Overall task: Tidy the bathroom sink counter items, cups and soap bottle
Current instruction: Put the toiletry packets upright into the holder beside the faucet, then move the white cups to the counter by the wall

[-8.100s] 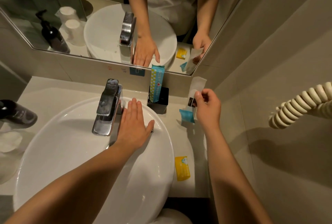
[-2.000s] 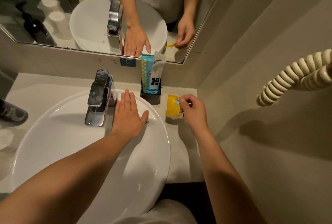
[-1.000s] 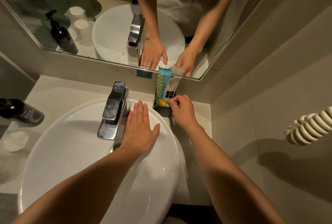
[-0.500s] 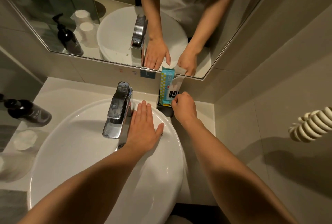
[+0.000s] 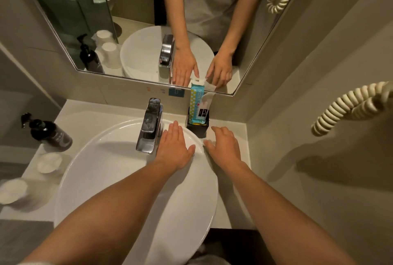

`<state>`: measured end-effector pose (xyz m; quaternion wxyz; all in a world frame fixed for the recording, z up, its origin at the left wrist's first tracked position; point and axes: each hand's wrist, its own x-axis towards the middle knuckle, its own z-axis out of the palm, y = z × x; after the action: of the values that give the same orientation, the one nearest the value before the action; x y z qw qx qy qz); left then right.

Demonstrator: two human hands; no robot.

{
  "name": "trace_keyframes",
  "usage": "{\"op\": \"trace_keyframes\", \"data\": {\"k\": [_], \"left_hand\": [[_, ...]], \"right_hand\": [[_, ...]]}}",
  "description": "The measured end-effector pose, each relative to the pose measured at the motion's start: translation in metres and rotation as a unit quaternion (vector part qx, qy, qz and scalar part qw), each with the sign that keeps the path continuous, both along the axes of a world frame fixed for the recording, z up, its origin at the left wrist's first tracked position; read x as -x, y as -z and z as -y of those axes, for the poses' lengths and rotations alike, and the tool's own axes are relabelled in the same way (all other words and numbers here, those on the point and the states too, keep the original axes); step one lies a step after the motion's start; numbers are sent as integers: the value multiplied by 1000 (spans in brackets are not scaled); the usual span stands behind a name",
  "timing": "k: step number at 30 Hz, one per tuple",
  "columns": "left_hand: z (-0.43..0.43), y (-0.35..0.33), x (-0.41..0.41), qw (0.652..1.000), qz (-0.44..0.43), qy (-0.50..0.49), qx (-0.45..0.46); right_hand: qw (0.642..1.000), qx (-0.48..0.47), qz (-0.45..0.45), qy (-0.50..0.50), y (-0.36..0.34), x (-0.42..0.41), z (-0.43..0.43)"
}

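Observation:
A black holder (image 5: 199,131) stands at the back of the counter, right of the tap. It holds a tall blue dotted packet (image 5: 195,103), a white packet and small yellow and blue sachets. My right hand (image 5: 224,144) rests flat and empty on the counter just in front of the holder. My left hand (image 5: 174,148) lies flat on the sink rim (image 5: 102,143) beside the chrome tap (image 5: 150,125). A dark soap bottle (image 5: 50,134) stands on the left of the counter, with two upturned white cups (image 5: 49,161) in front of it.
A mirror (image 5: 148,31) covers the back wall and repeats the scene. A coiled cream cord (image 5: 348,106) hangs from the right wall, close to my right arm. The counter (image 5: 240,128) ends against that wall.
My right hand put the yellow sachet into the black holder with the other packets, let go and drew back to lie flat on the counter. My left hand stayed on the rim.

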<state>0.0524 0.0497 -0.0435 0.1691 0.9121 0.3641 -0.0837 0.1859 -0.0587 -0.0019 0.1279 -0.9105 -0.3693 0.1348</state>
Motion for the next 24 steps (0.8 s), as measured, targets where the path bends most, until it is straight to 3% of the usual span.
{"op": "trace_keyframes", "data": {"k": [8, 18, 24], "left_hand": [[25, -14, 47, 996, 38, 70, 29], [41, -17, 130, 994, 59, 80, -44], [42, -9, 173, 997, 52, 53, -29]], "right_hand": [[997, 77, 13, -27, -2, 38, 42], [991, 107, 41, -62, -5, 108, 67], [988, 112, 53, -92, -1, 144, 66]]}}
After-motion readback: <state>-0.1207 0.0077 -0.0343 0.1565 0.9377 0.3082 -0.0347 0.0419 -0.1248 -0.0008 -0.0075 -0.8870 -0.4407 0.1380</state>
